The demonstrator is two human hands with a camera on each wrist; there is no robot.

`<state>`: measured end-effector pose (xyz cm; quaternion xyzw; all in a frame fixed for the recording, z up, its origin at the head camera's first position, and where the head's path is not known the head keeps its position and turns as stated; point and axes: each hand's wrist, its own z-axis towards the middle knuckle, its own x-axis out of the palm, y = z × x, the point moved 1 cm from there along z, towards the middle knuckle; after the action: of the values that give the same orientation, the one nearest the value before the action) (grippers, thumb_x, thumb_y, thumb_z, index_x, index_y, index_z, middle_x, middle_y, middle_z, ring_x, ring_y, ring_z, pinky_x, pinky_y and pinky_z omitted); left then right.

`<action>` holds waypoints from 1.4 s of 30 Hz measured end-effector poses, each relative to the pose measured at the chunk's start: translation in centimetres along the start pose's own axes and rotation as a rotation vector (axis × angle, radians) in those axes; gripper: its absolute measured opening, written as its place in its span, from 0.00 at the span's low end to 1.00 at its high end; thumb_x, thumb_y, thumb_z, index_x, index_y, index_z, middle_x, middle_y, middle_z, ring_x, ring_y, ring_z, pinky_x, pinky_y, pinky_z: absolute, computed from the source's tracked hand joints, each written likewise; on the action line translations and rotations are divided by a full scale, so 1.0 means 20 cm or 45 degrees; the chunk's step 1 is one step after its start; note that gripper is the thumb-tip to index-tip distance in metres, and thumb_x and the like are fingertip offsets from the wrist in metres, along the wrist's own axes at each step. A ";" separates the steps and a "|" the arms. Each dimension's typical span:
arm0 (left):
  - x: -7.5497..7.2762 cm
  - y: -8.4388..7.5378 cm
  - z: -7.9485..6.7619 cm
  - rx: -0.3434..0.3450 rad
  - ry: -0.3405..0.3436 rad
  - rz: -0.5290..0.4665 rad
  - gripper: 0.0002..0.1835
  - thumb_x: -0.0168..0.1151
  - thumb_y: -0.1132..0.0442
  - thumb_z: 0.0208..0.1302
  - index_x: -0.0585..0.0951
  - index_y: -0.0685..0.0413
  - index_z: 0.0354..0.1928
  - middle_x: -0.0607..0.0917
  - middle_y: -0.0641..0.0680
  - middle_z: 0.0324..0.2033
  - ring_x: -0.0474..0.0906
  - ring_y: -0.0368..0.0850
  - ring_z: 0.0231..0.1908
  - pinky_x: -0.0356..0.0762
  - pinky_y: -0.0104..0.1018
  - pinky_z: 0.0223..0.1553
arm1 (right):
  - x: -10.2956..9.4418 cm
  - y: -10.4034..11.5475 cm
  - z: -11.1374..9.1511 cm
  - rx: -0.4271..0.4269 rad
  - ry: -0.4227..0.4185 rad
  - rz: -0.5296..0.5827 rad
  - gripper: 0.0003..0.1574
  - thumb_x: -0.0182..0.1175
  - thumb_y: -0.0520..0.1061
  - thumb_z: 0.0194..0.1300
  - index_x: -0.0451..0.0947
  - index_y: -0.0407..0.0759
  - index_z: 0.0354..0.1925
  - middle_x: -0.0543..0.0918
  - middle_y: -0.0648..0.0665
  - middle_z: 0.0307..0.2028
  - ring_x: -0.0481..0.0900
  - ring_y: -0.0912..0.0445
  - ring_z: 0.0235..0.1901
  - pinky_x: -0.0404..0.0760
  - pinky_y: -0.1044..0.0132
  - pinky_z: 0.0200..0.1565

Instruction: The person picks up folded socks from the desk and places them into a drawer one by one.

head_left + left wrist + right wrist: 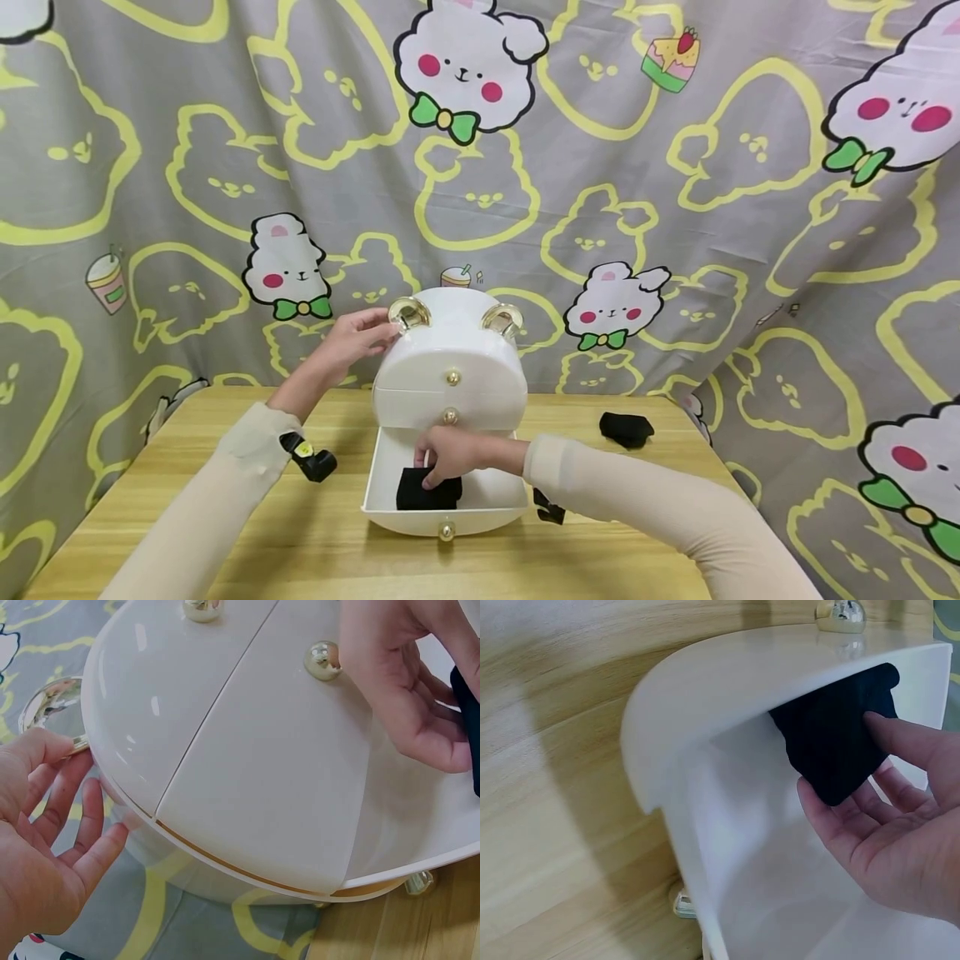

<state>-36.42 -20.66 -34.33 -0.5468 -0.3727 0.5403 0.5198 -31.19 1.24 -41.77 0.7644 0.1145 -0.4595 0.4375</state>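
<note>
A white rounded storage box [450, 358] with gold ears and gold knobs stands on the table, its bottom drawer [491, 492] pulled out. My right hand [453, 454] reaches into that drawer and pinches a folded black cloth [420, 490] between thumb and fingers. In the right wrist view the cloth [836, 731] lies against the drawer's front wall. My left hand [360, 337] is at the box's upper left, with loosely spread fingers. The left wrist view shows its thumb touching the base of a gold ear [56, 705] and the other fingers beside the box's side.
Another black folded cloth [626, 429] lies on the wooden table [315, 533], right of the box. A grey patterned curtain [480, 208] hangs close behind the table and along its sides. Black wrist devices [311, 458] are strapped at the sleeves.
</note>
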 end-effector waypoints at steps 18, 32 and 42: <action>-0.01 0.00 0.00 -0.008 -0.006 -0.008 0.27 0.61 0.54 0.74 0.74 0.60 0.68 0.85 0.39 0.42 0.80 0.34 0.46 0.70 0.56 0.70 | 0.01 -0.01 0.04 -0.012 0.052 0.030 0.10 0.72 0.32 0.56 0.82 0.32 0.37 0.89 0.37 0.33 0.73 0.70 0.27 0.73 0.80 0.30; 0.01 -0.01 -0.01 -0.007 -0.004 -0.003 0.28 0.61 0.54 0.74 0.73 0.62 0.69 0.84 0.41 0.44 0.80 0.34 0.46 0.69 0.56 0.71 | 0.01 0.01 0.06 -0.010 0.076 -0.279 0.08 0.73 0.37 0.56 0.86 0.38 0.36 0.91 0.42 0.31 0.78 0.67 0.27 0.72 0.81 0.31; 0.00 -0.02 -0.01 -0.009 -0.006 0.003 0.28 0.61 0.54 0.74 0.72 0.61 0.70 0.84 0.42 0.46 0.79 0.35 0.48 0.69 0.55 0.71 | -0.02 0.02 0.05 -0.049 0.079 -0.297 0.11 0.71 0.35 0.57 0.86 0.38 0.41 0.91 0.42 0.32 0.83 0.63 0.30 0.73 0.80 0.34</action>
<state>-36.08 -20.62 -34.01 -0.5479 -0.3752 0.5408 0.5163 -31.75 0.25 -41.44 0.7513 0.2250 -0.4811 0.3918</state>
